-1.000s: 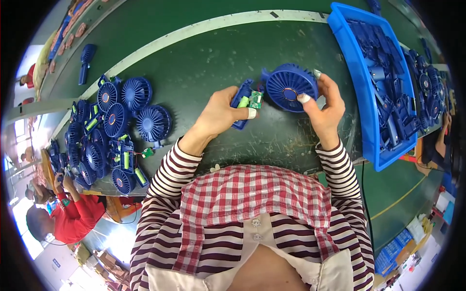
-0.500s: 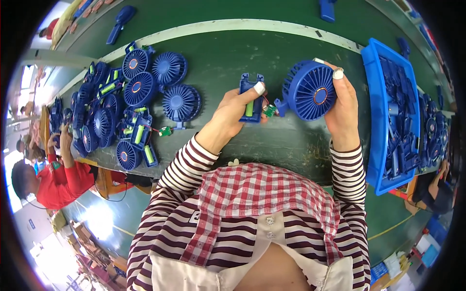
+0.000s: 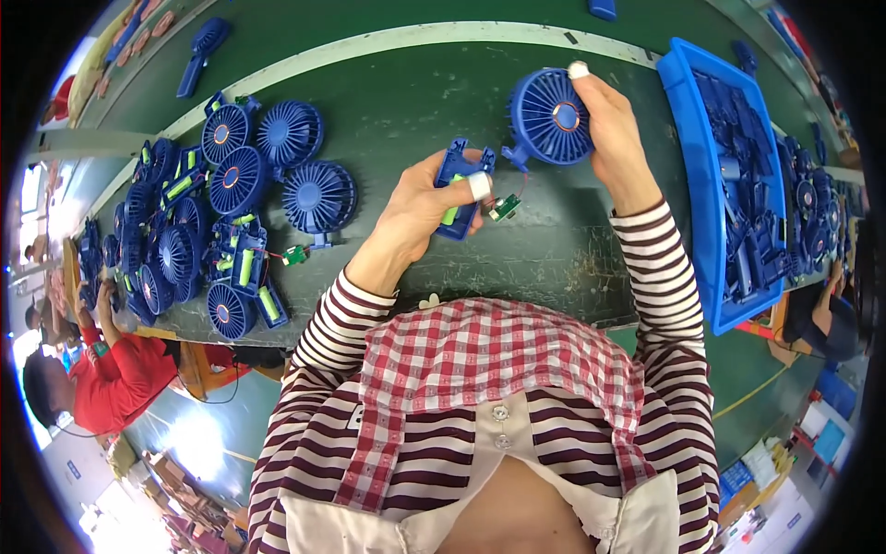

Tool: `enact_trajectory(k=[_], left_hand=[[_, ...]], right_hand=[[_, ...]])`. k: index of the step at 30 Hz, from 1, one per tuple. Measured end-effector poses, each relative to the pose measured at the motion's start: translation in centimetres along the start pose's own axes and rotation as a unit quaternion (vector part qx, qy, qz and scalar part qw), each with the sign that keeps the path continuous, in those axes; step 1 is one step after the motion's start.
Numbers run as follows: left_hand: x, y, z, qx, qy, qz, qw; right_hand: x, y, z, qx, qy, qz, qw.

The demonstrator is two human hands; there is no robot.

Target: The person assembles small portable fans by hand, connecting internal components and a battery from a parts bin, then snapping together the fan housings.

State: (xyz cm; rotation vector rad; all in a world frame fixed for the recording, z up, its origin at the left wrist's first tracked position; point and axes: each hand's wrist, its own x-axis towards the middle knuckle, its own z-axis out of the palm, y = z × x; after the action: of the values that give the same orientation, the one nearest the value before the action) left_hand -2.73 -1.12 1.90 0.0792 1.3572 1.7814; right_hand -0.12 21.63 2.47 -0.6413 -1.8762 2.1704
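Note:
My left hand (image 3: 420,205) grips a blue handle shell (image 3: 456,164), thumb across its front. A green battery (image 3: 450,214) shows inside it. Beside my left fingers hangs a small green circuit board (image 3: 505,209) on thin wires. My right hand (image 3: 611,129) is closed on the rim of a round blue fan head (image 3: 552,116), thumb at its upper edge. The fan head is held up and to the right of the shell, and a red wire runs down from its neck toward the board. White coverings sit on both thumbs.
Left on the dark green table (image 3: 397,102) lies a pile of blue fans (image 3: 180,249) with open handles and batteries. A blue bin (image 3: 706,185) of handle shells stands at the right. A whitish strip (image 3: 425,39) crosses behind. A person in red (image 3: 120,374) works at the left.
My right hand has raised the fan head away and slightly left, turning it. The handle shell in my left hand has tilted and shifted slightly left. The circuit board hangs more freely between them.

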Motion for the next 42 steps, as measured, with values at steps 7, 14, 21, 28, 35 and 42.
enact_trajectory(k=[7, 14, 21, 28, 35, 42], left_hand=[[-0.2, -0.6, 0.2, 0.000, -0.016, -0.050, 0.999], [-0.1, -0.5, 0.8, 0.004, -0.064, -0.033, 0.997], [0.0, -0.5, 1.6, 0.084, -0.025, 0.031, 0.996], [0.9, -0.7, 1.9, 0.164, 0.008, 0.110, 0.980], [1.1, 0.7, 0.0, 0.014, 0.079, 0.034, 0.996], [1.3, 0.5, -1.0, -0.041, 0.066, -0.035, 0.996]], right_hand=[[0.5, 0.0, 1.4, -0.016, -0.033, 0.001, 0.999], [0.5, 0.5, 3.1, -0.106, -0.108, -0.061, 0.987], [0.8, 0.8, 3.6, -0.170, -0.083, -0.141, 0.972], [1.4, -0.2, 3.6, -0.183, -0.078, -0.120, 0.973], [-1.6, 1.3, 2.3, -0.272, -0.018, -0.337, 0.901], [-6.3, 2.6, 2.2, -0.385, -0.094, -0.534, 0.747]])
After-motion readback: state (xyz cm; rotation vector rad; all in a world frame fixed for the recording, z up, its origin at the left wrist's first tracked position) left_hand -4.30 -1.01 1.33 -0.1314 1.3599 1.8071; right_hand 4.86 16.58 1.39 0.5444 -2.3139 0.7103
